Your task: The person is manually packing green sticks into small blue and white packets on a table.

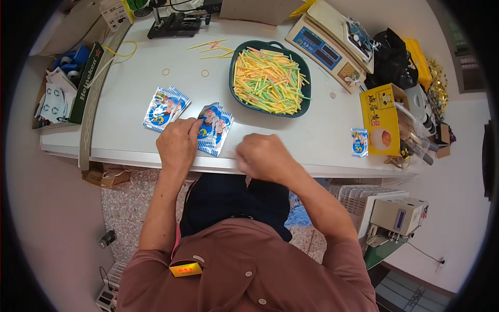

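Left hand (179, 141) touches a foil packet (214, 130); right hand (262, 156) curls nearby, apart; both grips unclear.

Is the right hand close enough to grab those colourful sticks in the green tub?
Probably yes: the right hand is near the green tub, nothing seems to stand between them, and the colourful sticks lie uncovered.

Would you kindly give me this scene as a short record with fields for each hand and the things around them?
Left hand: curled at the left edge of a blue-and-silver foil packet; grip unclear
Right hand: curled, blurred, just right of that packet; contents unclear
Container: dark green rounded-square plastic tub, heaped with pastel sticks
Further left: overlapping packets of similar foil
Far right: yellow cardboard box, another foil packet beside it
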`<state>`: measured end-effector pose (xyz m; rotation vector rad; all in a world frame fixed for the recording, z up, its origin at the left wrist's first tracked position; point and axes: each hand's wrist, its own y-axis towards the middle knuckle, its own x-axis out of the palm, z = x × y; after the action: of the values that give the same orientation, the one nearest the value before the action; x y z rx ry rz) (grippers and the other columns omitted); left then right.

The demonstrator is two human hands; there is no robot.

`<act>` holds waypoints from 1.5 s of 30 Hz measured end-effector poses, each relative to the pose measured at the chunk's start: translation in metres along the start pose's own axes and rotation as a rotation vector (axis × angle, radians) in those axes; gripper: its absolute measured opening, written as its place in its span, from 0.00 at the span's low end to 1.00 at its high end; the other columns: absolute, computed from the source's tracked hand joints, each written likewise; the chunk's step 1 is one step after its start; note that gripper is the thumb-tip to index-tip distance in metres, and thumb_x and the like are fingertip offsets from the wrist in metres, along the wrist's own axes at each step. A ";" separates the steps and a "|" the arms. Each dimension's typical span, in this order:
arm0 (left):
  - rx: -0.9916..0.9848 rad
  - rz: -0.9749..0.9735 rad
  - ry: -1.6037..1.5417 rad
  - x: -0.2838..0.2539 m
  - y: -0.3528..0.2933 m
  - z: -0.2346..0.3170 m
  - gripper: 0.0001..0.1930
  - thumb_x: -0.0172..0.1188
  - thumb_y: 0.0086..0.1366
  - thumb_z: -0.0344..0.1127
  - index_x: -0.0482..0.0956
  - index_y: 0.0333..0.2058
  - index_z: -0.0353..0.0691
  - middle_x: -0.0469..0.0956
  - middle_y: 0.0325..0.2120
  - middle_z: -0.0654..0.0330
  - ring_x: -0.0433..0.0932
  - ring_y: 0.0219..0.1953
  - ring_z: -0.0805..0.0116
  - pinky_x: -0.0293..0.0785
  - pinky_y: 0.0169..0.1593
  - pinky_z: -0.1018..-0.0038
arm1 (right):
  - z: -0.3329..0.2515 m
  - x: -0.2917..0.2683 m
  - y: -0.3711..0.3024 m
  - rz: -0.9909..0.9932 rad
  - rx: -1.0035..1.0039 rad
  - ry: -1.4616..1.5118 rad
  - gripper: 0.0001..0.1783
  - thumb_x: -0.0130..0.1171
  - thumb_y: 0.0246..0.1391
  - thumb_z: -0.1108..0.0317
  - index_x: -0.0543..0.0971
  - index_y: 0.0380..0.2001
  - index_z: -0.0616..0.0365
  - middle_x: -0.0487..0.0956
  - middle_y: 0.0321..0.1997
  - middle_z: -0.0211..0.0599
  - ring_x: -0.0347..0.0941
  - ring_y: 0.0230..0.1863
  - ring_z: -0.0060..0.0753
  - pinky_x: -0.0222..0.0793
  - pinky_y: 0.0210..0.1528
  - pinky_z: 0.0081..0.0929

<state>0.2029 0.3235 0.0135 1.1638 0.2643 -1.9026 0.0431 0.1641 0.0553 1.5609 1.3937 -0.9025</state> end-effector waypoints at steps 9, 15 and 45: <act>0.004 0.167 -0.536 0.011 -0.004 -0.003 0.06 0.65 0.61 0.28 0.84 0.36 0.33 0.82 0.30 0.51 0.80 0.31 0.59 0.74 0.35 0.68 | 0.073 -0.106 0.031 0.121 0.249 -0.298 0.07 0.64 0.51 0.67 0.82 0.29 0.60 0.79 0.28 0.40 0.78 0.30 0.41 0.73 0.33 0.34; 0.014 0.160 -0.675 0.022 -0.011 -0.015 0.06 0.63 0.64 0.27 0.81 0.36 0.30 0.79 0.26 0.57 0.74 0.28 0.73 0.70 0.33 0.77 | 0.073 -0.104 0.092 0.039 0.321 -0.343 0.14 0.58 0.59 0.59 0.83 0.37 0.60 0.79 0.36 0.44 0.77 0.41 0.48 0.72 0.42 0.40; -0.016 0.152 -0.715 0.030 -0.016 -0.023 0.07 0.64 0.63 0.30 0.80 0.31 0.30 0.77 0.22 0.50 0.76 0.23 0.58 0.70 0.27 0.67 | 0.115 -0.061 0.115 -0.228 0.020 -0.689 0.11 0.58 0.50 0.67 0.78 0.36 0.61 0.77 0.44 0.44 0.72 0.51 0.45 0.66 0.52 0.42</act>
<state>0.1991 0.3289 -0.0271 0.4197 -0.1966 -2.0380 0.1515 0.0311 0.0796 0.9604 1.0594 -1.4265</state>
